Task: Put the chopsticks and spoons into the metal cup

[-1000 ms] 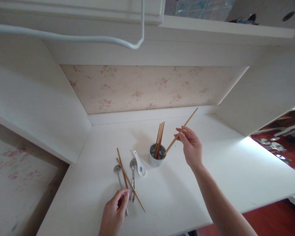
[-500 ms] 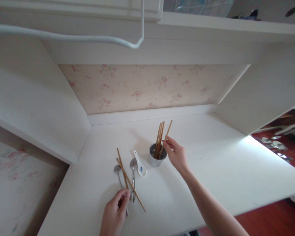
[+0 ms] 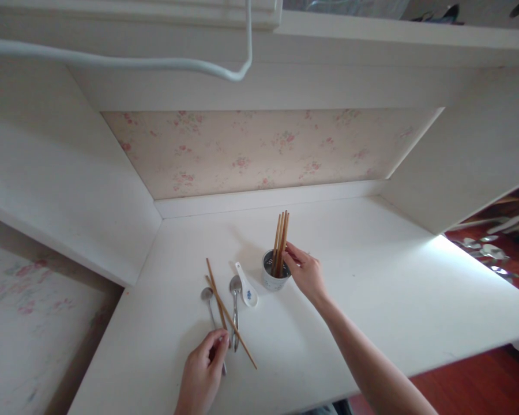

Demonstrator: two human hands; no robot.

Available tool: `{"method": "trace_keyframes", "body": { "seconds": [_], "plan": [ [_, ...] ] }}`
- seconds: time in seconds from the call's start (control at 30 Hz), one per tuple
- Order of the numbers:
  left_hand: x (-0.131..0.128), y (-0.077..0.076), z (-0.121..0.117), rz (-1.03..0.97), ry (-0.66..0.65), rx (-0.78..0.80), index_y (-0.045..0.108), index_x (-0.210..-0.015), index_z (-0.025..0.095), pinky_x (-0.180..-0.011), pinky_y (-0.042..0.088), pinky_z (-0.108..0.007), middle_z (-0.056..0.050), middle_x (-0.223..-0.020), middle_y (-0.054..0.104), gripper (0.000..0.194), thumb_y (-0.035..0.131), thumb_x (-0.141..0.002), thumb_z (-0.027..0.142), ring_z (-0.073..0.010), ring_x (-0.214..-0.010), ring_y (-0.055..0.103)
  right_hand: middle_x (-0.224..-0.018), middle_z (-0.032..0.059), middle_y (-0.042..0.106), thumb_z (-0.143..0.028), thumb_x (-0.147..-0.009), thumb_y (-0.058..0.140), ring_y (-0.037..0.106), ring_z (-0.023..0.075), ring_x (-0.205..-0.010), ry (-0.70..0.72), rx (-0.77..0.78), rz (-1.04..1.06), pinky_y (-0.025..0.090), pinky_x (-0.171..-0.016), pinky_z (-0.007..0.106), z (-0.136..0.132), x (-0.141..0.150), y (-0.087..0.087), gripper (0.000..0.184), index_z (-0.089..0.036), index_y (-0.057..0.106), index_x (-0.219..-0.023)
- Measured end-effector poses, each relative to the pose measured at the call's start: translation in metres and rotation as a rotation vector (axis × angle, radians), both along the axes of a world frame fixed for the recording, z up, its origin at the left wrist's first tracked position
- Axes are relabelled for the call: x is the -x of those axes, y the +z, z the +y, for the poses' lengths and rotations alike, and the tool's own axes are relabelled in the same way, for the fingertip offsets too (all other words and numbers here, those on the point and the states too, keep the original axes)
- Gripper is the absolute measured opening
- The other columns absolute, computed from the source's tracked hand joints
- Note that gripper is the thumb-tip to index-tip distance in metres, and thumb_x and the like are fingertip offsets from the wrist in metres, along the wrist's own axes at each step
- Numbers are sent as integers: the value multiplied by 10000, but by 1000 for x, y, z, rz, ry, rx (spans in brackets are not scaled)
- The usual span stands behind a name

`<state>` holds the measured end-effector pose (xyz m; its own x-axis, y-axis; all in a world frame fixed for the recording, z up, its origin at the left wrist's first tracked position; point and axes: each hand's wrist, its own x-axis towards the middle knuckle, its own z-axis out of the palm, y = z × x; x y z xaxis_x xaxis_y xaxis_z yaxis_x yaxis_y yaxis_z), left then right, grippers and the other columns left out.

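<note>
A patterned white cup with a dark, perforated inside (image 3: 275, 283) stands on the counter and holds several upright wooden chopsticks (image 3: 280, 236). At its right side, my right hand (image 3: 305, 272) pinches a chopstick against that bunch; its fingertips partly hide the sticks. My left hand (image 3: 203, 360) is closed low over the handle of a long thin spoon (image 3: 206, 294), and what its fingers hold, if anything, is hidden. Beside it two loose chopsticks (image 3: 239, 336) lie crossed, one over a metal spoon (image 3: 235, 285). A white ceramic soup spoon (image 3: 249, 295) with a blue mark lies between that spoon and the cup.
The white counter (image 3: 363, 300) runs between two side panels, with floral wallpaper (image 3: 242, 153) behind. A shelf edge (image 3: 372, 31) and a white cable (image 3: 155, 64) hang overhead. Far right, several shiny items (image 3: 491, 251) sit beyond the counter over red flooring.
My right hand has brought the leaning chopstick leftward, upright against the others in the cup. My left hand and the utensils beside it have stayed put.
</note>
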<state>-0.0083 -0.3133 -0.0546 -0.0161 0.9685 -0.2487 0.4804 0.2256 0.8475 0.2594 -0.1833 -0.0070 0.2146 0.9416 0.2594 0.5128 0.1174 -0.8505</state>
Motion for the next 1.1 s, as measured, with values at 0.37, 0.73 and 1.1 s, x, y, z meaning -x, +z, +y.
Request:
{"method": "trace_keyframes", "body": {
  "seconds": [0.37,0.73,1.1],
  "plan": [
    [10,37,24,393,-314,-425,634,-1027,246,-781,499,-237,-32,-955,680,246,416,-952,331,-154,-856,656,-1455,78,438,-420,-831,659,427,262,-1321,265,-2,221,402,-1062,482,-19,-11,-25,707,-311,317,-1440],
    [-14,43,56,821,-253,-31,650,-713,231,-598,420,-262,-42,-752,714,528,303,-928,566,-218,-744,686,-1505,72,333,-417,-754,741,363,278,-1358,318,43,381,295,-1121,522,-28,-9,-53,904,-357,182,-1462],
    [-24,42,66,601,-73,23,666,-655,201,-598,383,-269,-70,-697,705,450,391,-894,465,-218,-696,662,-1490,92,363,-443,-672,796,422,318,-1315,322,112,290,352,-1075,549,-31,-11,-70,1025,-335,166,-1474]
  ]
}}
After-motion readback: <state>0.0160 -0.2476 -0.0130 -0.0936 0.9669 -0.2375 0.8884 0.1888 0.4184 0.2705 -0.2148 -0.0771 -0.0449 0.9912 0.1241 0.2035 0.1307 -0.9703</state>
